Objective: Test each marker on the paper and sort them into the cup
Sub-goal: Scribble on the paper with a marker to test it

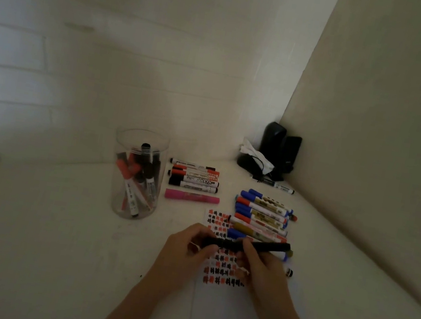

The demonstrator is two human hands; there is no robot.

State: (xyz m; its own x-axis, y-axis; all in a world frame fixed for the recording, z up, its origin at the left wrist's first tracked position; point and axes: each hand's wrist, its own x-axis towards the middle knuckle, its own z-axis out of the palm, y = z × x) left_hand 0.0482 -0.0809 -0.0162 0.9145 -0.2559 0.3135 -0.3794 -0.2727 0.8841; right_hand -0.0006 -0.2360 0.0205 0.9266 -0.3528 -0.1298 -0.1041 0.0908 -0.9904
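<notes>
both hands (190, 245) (260, 263) have fingers clamped on a black plastic marker (267, 246), cap end left, looks like uncapping/recapping, next move probably the clear plastic cup (136, 175)

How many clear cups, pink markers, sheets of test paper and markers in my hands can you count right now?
Clear cup: 1
Pink marker: 1
Sheet of paper: 1
Black marker, held between left hand and right hand: 1
Total: 4
</notes>
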